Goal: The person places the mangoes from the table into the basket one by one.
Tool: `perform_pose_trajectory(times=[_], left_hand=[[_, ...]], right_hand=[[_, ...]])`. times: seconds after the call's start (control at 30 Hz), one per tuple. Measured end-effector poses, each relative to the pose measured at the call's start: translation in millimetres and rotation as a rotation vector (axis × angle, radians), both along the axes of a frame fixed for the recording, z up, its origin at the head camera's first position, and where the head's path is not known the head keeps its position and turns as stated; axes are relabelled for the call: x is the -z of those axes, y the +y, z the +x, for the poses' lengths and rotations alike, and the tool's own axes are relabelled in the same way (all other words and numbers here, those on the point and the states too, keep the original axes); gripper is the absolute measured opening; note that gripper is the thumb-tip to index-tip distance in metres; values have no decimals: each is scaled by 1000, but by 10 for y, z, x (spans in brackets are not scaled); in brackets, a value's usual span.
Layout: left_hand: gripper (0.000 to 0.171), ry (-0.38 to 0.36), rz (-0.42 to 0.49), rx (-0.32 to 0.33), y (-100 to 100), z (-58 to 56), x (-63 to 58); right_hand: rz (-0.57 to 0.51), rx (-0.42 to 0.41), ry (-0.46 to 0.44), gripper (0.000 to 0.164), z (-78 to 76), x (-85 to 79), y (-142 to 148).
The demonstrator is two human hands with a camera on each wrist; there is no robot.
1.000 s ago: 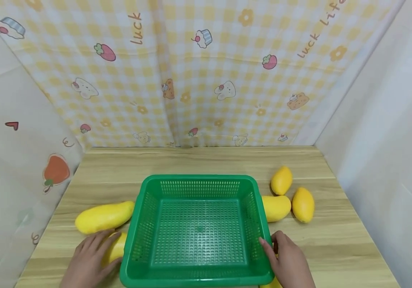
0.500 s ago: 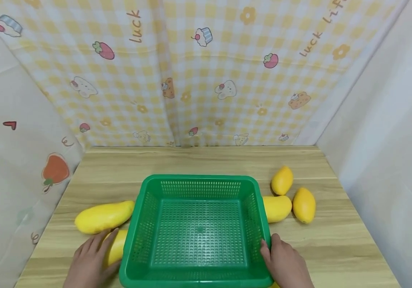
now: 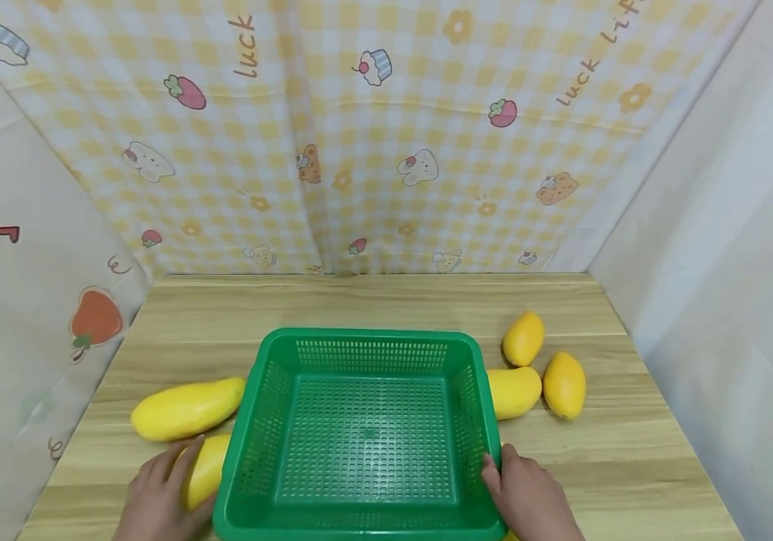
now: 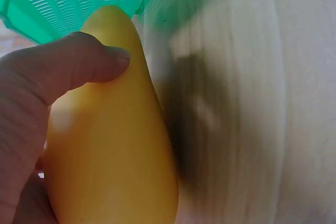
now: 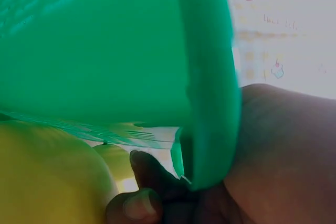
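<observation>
A green plastic basket [image 3: 369, 515], its inside bare, sits at the middle front in the head view. My left hand [image 3: 159, 496] grips a yellow mango [image 3: 206, 469] beside the basket's left wall. In the left wrist view the thumb lies across that mango [image 4: 113, 140], whose narrow end points at the basket [image 4: 44, 11]. My right hand [image 3: 528, 496] holds the basket's right rim, thumb over the edge. Its fingers [image 5: 152, 174] curl beneath the rim in the right wrist view, with a large yellow fruit [image 5: 50, 177] close by.
Another long yellow mango [image 3: 186, 409] lies left of the basket. At the right are a yellow mango [image 3: 516, 392] against the basket wall and two smaller orange-yellow mangoes [image 3: 523, 340]. Patterned cloth walls [image 3: 372, 150] enclose the back and sides of the wooden table [image 3: 372, 300].
My left hand has closed further round its mango, its fingers lower on the far side. My right hand's fingers have drawn in against the rim. The head view has shifted slightly.
</observation>
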State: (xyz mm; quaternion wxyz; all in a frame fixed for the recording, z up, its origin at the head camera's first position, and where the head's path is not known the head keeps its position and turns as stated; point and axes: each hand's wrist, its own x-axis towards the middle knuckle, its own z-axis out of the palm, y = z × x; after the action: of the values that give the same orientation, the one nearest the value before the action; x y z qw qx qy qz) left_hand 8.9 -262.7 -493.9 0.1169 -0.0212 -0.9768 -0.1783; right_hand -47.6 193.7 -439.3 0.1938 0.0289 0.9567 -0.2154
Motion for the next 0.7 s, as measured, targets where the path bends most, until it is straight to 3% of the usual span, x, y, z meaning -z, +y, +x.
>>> perform_pose_trajectory(times=[0.33,0.5,0.6,0.7], left_hand=[[87,104,22,-65,-15,25,-34],[81,231,35,-49,-54,-20,-62],[92,305,30,-93,-62,-29,-83],[92,382,14,-151,-58,-46,-126]], right_hand=[[-61,32,-60,35,0,17,-9],[-66,33,-55,35,0,18,-10],[-68,37,-65,36,5,20,-7],[-76,41,-64,36,9,14,-1]])
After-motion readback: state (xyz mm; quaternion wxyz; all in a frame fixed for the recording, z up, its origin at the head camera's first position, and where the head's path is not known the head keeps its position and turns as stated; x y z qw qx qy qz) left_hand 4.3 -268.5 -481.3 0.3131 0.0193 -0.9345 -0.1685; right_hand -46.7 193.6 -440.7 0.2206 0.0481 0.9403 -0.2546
